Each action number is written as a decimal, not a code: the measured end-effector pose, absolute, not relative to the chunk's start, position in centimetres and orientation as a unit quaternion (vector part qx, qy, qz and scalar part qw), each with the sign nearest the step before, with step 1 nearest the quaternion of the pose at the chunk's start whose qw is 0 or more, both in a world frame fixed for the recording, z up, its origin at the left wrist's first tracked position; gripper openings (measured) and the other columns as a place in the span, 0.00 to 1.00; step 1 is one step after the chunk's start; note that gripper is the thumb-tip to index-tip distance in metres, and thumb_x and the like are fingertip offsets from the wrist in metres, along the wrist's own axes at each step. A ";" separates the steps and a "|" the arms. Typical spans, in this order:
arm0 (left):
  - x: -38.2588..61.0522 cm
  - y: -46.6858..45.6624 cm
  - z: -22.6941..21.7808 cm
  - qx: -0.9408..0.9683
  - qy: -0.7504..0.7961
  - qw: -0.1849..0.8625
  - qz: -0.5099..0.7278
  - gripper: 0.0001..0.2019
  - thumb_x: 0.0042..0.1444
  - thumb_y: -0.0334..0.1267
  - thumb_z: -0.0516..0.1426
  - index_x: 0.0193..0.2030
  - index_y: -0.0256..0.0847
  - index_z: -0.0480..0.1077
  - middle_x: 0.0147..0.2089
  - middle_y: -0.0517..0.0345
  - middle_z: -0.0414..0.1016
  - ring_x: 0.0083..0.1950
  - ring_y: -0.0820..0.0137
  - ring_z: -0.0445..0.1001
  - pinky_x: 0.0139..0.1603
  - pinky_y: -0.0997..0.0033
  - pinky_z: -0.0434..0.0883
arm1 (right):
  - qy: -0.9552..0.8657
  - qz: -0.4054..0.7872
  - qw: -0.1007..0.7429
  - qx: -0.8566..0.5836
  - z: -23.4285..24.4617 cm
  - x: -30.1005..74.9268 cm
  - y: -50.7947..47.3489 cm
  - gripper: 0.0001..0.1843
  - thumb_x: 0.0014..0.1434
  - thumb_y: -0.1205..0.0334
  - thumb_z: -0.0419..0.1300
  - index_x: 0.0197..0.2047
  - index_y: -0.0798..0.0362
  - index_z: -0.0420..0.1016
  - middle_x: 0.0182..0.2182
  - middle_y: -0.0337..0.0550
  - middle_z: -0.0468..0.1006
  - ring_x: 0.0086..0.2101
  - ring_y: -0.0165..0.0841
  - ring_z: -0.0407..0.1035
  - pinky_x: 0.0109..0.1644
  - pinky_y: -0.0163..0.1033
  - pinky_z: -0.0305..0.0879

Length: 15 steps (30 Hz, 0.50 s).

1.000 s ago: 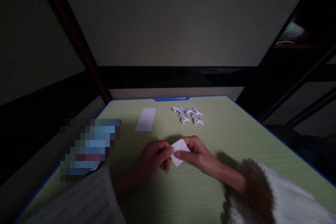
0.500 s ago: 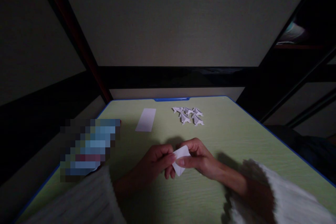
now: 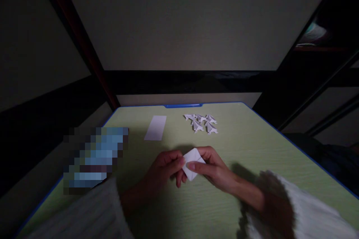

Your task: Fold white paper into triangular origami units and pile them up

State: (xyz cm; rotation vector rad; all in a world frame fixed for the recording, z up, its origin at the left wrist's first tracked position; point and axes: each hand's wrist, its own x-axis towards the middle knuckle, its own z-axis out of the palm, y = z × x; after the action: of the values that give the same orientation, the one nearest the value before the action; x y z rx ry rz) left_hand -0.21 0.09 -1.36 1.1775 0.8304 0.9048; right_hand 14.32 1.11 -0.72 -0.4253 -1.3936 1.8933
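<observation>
Between my two hands is a small white folded paper (image 3: 194, 173), held above the table and turned so that a corner points up. My left hand (image 3: 171, 168) pinches its left corner between thumb and fingers. From the other side my right hand (image 3: 214, 166) grips it, with the thumb lying flat across the paper's face and the fingers behind. Faint crease lines show on the paper. Beyond my hands lie several white origami figures (image 3: 198, 125) in a cluster. A flat white paper sheet (image 3: 156, 127) rests to their left.
The light green table (image 3: 246, 142) has a blue edge and a blue handle-like piece (image 3: 183, 106) at its far side. At the left edge lies a pixelated, bluish object (image 3: 98, 160). A pale wall panel (image 3: 174, 22) rises behind the table.
The folded paper has moved slightly up and turned, showing more of its upper face. Both hands have shifted a little with it and still grip it.
</observation>
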 end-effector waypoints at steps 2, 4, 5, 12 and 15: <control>-0.3 0.4 -1.5 0.514 0.391 0.636 0.422 0.16 0.44 0.47 0.55 0.16 0.36 0.61 0.11 0.64 0.63 0.13 0.80 0.58 0.17 0.79 0.54 | -0.547 0.714 0.399 -0.176 -0.5 14.1 1.2 0.05 0.50 0.67 0.56 0.26 0.60 0.68 0.19 0.40 0.73 0.23 0.26 0.67 0.31 0.33 0.62; -0.3 0.6 -1.5 0.505 0.404 0.618 0.448 0.16 0.44 0.46 0.55 0.16 0.36 0.61 0.12 0.64 0.63 0.13 0.80 0.58 0.16 0.79 0.54 | -0.540 0.690 0.442 -0.194 -0.3 14.0 1.3 0.03 0.48 0.69 0.58 0.28 0.58 0.67 0.21 0.38 0.73 0.23 0.25 0.66 0.30 0.32 0.62; -0.4 0.7 -1.5 0.499 0.411 0.608 0.460 0.16 0.44 0.46 0.54 0.16 0.36 0.61 0.12 0.65 0.63 0.14 0.80 0.58 0.16 0.79 0.55 | -0.532 0.678 0.463 -0.205 -0.3 14.0 1.3 0.06 0.45 0.70 0.60 0.29 0.57 0.66 0.22 0.37 0.73 0.23 0.25 0.66 0.29 0.31 0.62; -0.4 0.8 -1.4 0.474 0.443 0.587 0.485 0.14 0.43 0.43 0.54 0.15 0.36 0.60 0.12 0.64 0.63 0.15 0.79 0.60 0.15 0.80 0.57 | -0.488 0.635 0.532 -0.273 -1.2 14.2 1.9 0.14 0.42 0.71 0.62 0.33 0.54 0.64 0.22 0.32 0.69 0.21 0.20 0.62 0.25 0.26 0.57; -0.3 0.7 -1.2 0.477 0.452 0.591 0.468 0.12 0.41 0.42 0.56 0.17 0.36 0.61 0.14 0.62 0.65 0.16 0.77 0.63 0.15 0.80 0.58 | -0.487 0.635 0.527 -0.286 -1.3 14.3 2.0 0.13 0.41 0.71 0.62 0.31 0.55 0.65 0.21 0.32 0.69 0.20 0.20 0.61 0.23 0.27 0.57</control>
State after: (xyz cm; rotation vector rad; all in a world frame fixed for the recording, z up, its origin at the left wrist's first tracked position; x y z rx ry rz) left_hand -0.29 0.75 -1.22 1.1090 1.0515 1.0878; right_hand 14.28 1.98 -1.31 -0.6849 -1.1642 1.5187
